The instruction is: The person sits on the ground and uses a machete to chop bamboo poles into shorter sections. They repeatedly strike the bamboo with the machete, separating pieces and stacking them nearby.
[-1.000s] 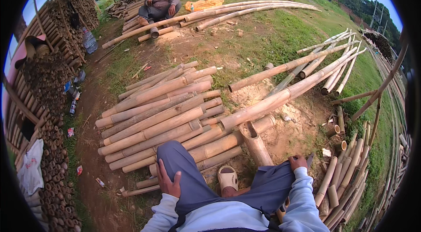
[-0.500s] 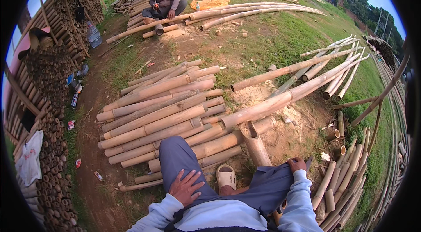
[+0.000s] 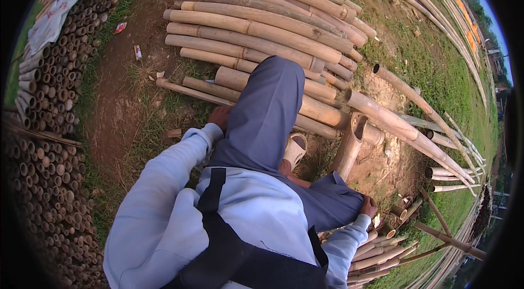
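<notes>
My left hand (image 3: 219, 118) is low beside the outer side of my left knee, close to the end of a thin bamboo strip (image 3: 188, 91). Its fingers are partly hidden by the trouser leg, and whether they hold anything does not show. My right hand (image 3: 369, 206) rests by my right knee with its fingers curled; what is in it, if anything, I cannot make out. Between my legs a notched bamboo post (image 3: 347, 149) leans up beside the cut bamboo pieces (image 3: 245, 27). A long bamboo pole (image 3: 390, 119) lies across near its top.
Stacked bamboo sections (image 3: 52, 201) line the left side, with a white sack (image 3: 59, 16) on top. More short bamboo pieces (image 3: 382, 256) lie at my right. Long poles (image 3: 445, 21) stretch over grass at the far right. A sandal (image 3: 295, 149) is on my foot.
My view has tipped down and turned left. My left hand has left my thigh and reached down beside the left knee. My right hand stays by the right knee.
</notes>
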Demonstrator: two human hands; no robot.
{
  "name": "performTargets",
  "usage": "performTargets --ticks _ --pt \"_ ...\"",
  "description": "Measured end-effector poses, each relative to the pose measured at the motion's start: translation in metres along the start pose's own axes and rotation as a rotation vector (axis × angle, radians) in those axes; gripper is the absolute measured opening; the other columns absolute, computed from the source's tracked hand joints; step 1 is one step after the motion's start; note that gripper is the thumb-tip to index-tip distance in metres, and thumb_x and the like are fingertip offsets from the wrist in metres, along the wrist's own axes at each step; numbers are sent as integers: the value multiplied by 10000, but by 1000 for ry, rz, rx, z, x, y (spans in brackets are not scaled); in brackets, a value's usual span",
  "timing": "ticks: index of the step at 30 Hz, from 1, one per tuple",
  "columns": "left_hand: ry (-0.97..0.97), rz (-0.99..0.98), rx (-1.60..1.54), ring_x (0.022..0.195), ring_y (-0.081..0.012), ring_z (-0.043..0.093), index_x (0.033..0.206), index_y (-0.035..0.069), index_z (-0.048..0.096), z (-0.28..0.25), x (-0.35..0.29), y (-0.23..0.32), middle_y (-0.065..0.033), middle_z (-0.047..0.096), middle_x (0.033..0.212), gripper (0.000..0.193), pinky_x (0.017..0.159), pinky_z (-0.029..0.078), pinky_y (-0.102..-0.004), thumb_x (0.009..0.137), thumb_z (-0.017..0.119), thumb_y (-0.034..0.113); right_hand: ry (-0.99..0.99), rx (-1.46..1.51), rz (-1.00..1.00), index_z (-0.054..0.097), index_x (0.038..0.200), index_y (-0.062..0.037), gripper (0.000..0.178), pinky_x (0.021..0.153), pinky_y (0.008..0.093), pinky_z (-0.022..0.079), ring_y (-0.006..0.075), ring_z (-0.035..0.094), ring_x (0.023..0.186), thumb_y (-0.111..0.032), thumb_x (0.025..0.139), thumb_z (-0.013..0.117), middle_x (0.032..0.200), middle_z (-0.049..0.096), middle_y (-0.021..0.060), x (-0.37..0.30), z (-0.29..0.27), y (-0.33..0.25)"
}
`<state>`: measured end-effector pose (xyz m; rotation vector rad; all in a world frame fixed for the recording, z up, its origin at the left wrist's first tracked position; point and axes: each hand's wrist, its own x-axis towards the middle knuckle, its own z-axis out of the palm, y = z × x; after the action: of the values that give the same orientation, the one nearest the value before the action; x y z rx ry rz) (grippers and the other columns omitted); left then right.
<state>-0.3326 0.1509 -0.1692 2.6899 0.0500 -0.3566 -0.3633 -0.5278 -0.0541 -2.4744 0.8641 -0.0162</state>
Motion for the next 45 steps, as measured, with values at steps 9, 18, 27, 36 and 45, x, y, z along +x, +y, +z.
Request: performTargets --ticks 9,18,27,36,45 --pt "225 62 62 1303 -301 455 1297 67 560 63 34 -20 -141 531 1333 452 1088 344 -428 944 461 332 -86 78 -27 747 1035 27 379 897 371 480 267 650 901 -290 832 701 956 736 185 13 0 16" --pt "92 43 68 1253 -307 480 1270 65 570 73 45 -35 -143 549 1286 434 1060 359 -427 928 484 319 -53 -53 82 759 1066 -18 419 924 378 489 309 679 960 -358 831 691 1023 743 196 7 -4 7" --pt "39 79 68 1241 -312 482 1263 69 565 69 62 -41 -141 547 1275 425 1053 366 -433 906 516 295 -17 -19 123 768 1083 -55 419 951 378 500 309 697 1006 -369 809 720 1045 748 185 7 3 15" --pt "-6 125 109 1228 -317 483 1256 74 561 52 93 -50 -139 545 1263 421 1046 373 -439 885 547 270 -129 -162 154 637 1345 -101 636 999 392 497 328 674 1114 -405 792 718 1187 717 169 0 -10 -33" --pt "-53 159 126 1215 -323 485 1249 78 556 50 92 -56 -137 543 1252 422 1039 380 -445 863 579 246 953 366 -736 -139 1589 -162 984 928 398 571 268 700 1018 -51 968 617 1177 684 229 -52 -201 -222"
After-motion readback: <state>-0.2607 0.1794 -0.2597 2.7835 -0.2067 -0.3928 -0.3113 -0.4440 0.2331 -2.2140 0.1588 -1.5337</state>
